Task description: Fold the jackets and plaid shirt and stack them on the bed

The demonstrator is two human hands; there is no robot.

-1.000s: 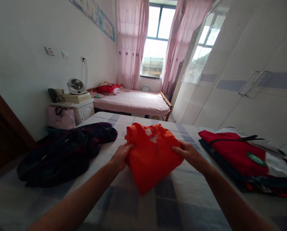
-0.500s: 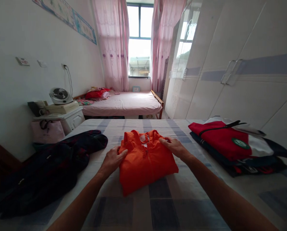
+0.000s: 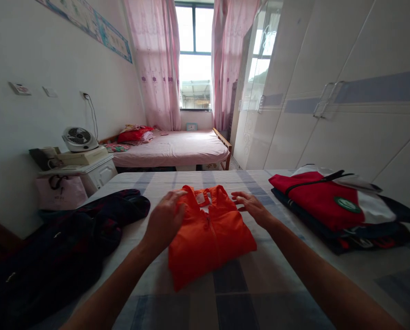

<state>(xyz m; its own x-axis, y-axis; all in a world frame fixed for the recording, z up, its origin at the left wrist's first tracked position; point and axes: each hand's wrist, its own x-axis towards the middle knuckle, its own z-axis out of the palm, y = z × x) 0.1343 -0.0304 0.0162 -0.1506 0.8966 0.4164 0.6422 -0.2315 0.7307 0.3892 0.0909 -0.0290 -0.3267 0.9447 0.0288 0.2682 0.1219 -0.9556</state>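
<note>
A folded orange jacket (image 3: pixel 208 238) with a zipper and a collar lies on the checked bed sheet (image 3: pixel 191 311) in front of me. Over its upper left edge is my left hand (image 3: pixel 165 215), its fingers stretched toward the collar; whether it touches the cloth I cannot tell. My right hand (image 3: pixel 251 206) hovers by the collar's right side, fingers spread and slightly curved, with nothing in them. A white label shows inside the collar.
On the right sits a stack of folded clothes (image 3: pixel 315 197), red and white on top. A dark jacket (image 3: pixel 77 247) lies loosely on the left. Beyond stand a pink-covered bed (image 3: pixel 177 146), a nightstand with a fan (image 3: pixel 78 137), and a white wardrobe (image 3: pixel 329 146).
Both hands have loosened from the jacket's sides. The left has risen over its upper left edge, and the right has come away from the collar. The view has shifted slightly.
</note>
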